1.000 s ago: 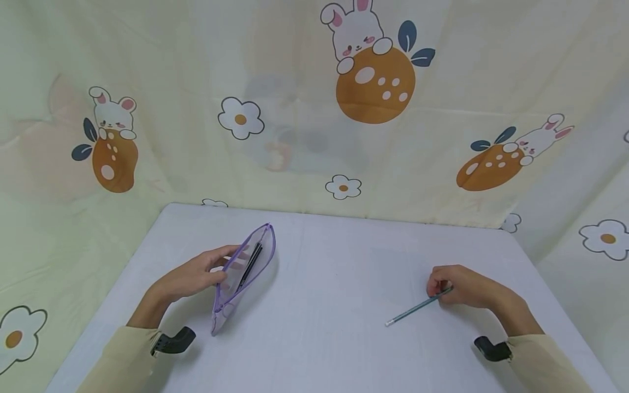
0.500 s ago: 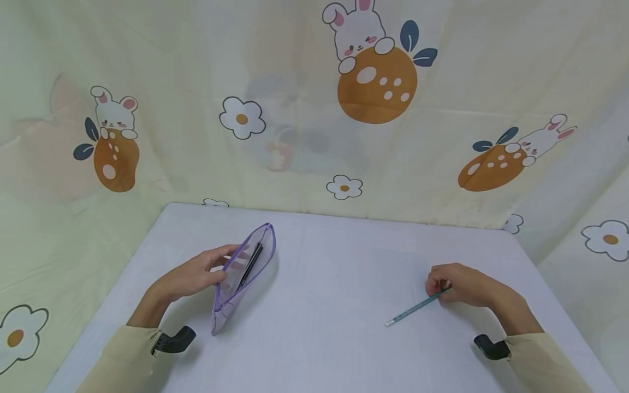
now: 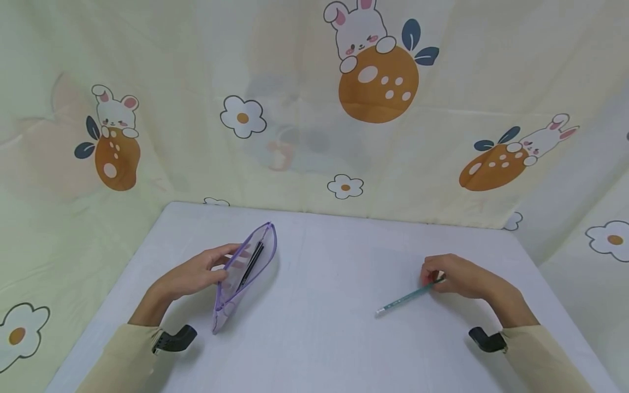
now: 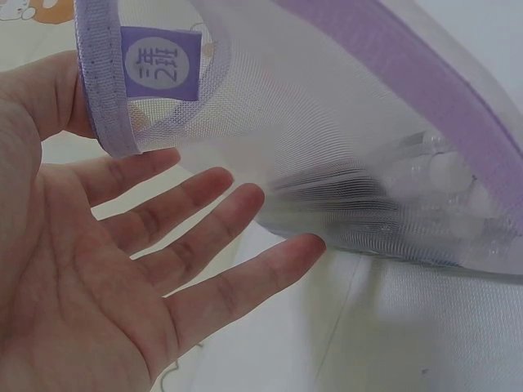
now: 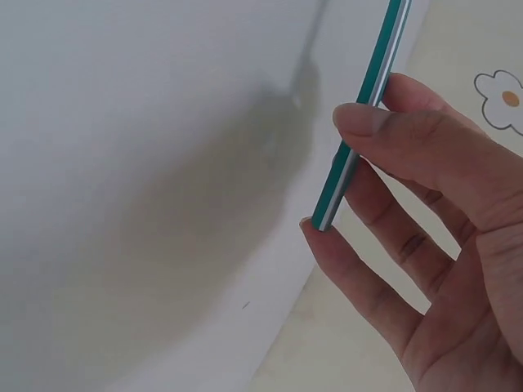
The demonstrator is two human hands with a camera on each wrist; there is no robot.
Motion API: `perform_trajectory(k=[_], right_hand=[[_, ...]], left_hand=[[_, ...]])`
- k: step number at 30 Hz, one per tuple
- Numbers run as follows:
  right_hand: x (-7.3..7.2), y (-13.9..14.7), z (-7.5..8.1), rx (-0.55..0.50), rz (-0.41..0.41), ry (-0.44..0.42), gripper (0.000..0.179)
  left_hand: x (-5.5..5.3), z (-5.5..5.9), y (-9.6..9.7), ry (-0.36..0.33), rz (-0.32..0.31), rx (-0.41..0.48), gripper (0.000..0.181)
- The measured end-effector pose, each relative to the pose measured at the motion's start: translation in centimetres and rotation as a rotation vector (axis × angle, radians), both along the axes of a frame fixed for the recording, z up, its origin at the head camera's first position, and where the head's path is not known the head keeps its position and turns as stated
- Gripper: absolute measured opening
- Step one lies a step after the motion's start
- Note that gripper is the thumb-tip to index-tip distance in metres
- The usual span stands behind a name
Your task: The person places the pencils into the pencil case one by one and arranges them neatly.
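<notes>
On the left of the head view, my left hand (image 3: 189, 278) holds a translucent mesh pencil pouch (image 3: 270, 248) with purple edging by one side of its rim. The pouch gapes upward, and black pens (image 3: 251, 265) lie inside it. Through the mesh in the left wrist view, several dark, slender shapes with pale ends show; a purple label (image 4: 161, 64) sits at the rim near my thumb. Over to the right, my right hand (image 3: 459, 277) pinches a teal pencil (image 3: 405, 298) near one end. Its white-tipped end points down-left toward the pouch. A fingertip meets the pencil's other end (image 5: 322, 222).
Both hands are over a table with a white cover (image 3: 324, 338). A cream curtain (image 3: 290, 54) printed with rabbits and flowers hangs behind and along the sides. Each wrist carries a black camera mount, one left (image 3: 175, 339), one right (image 3: 486, 339).
My right hand has shifted slightly left and away from me, rising in the view, with the pencil in its fingers. The left hand and the pouch stay in place.
</notes>
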State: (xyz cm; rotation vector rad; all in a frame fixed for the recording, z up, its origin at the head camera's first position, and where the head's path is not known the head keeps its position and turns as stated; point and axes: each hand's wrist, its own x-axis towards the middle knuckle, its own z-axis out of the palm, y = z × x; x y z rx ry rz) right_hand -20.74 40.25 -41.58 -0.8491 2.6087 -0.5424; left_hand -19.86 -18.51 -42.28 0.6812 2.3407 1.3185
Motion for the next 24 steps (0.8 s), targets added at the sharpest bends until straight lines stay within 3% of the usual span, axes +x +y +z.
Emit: perform_trajectory(k=[17, 24], right_hand=[[-2.1, -4.8, 2.5, -0.069, 0.064, 0.074, 0.032], [-3.1, -7.3, 3.6, -0.072, 0.071, 0.064, 0.027]], left_hand=[[0.1, 0.1, 0.1, -0.027, 0.008, 0.007, 0.062], [0.1, 0.1, 0.0, -0.019, 0.013, -0.004, 0.062]])
